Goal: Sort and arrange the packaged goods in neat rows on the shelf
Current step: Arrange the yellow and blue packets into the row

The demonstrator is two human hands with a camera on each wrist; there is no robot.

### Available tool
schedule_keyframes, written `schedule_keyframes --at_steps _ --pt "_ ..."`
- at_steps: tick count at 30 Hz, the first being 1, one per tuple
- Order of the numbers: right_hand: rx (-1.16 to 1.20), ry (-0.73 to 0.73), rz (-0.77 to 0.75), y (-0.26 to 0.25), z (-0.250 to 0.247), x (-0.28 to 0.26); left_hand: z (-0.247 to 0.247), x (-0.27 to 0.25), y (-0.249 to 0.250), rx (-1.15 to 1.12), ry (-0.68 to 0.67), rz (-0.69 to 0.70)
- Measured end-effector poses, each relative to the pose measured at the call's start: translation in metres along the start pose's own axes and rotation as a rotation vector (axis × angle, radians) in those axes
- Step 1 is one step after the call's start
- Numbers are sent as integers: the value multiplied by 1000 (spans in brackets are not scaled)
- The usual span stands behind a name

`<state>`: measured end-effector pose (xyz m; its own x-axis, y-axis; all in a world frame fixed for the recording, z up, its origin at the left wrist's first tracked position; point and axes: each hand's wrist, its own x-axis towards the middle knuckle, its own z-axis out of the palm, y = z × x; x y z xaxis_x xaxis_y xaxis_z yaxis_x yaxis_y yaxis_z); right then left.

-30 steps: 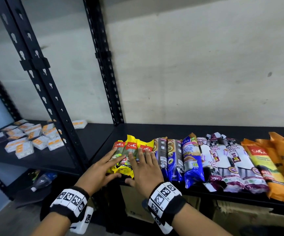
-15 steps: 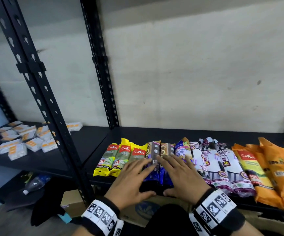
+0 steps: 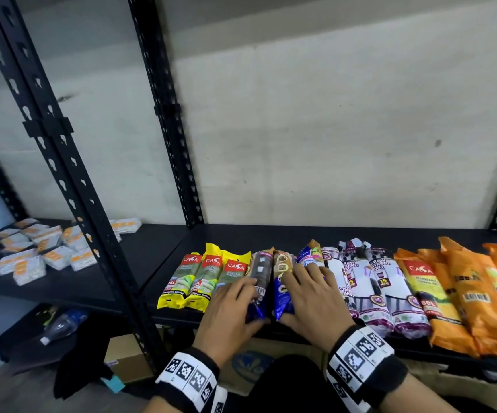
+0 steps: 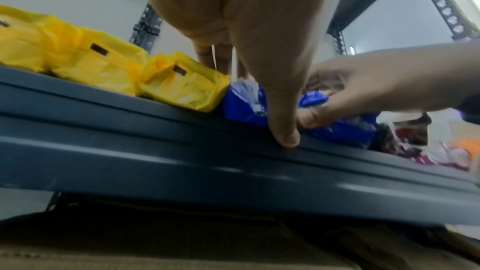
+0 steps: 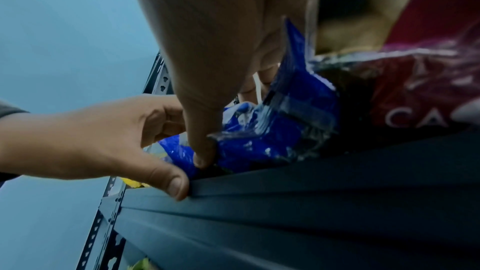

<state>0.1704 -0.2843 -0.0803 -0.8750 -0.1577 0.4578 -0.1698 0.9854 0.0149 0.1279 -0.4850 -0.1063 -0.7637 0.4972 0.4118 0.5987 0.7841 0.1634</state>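
Glossy blue film crinkles under both hands at the shelf's front lip, near 6 o'clock in the head view. The left hand lies with fingers spread on the left blue-ended pack, its thumb tip pressed to the metal edge. The right hand covers the neighbouring blue-ended pack, thumb tucked under the crumpled end, fingers flat across the top. Both packs are long, soft rolls lying side by side, touching.

Towards 9 o'clock of the hands lie three yellow CASA packs in slick plastic, edge to edge. Towards 3 o'clock come one blue-and-white pack, then three white drawstring-bag rolls with purple ends, then about four flat orange bags, overlapping; their exact count is unclear.

Farther off at 10 o'clock, past a black perforated steel upright, small white-and-orange boxes are scattered on the neighbouring shelf, too blurred to count. Behind everything stands a rough pale wall.
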Motion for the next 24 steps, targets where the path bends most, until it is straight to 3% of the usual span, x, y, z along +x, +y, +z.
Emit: schedule_keyframes --at_steps 6,10,13,16,20,24 --pt "80 120 176 -5 -11 1 -8 1 12 -267 159 -141" --pt "41 160 156 -8 -9 -1 -4 5 13 -115 160 -88" --pt "6 106 121 -9 -3 -7 -1 5 14 21 132 -55" --pt "-21 -38 42 -6 4 -10 -2 6 10 133 80 -63" --pt "-109 -190 -38 -11 10 -7 -6 11 9 30 114 -126" --pt "-100 -130 -35 -10 11 -6 -9 19 17 -6 161 -145"
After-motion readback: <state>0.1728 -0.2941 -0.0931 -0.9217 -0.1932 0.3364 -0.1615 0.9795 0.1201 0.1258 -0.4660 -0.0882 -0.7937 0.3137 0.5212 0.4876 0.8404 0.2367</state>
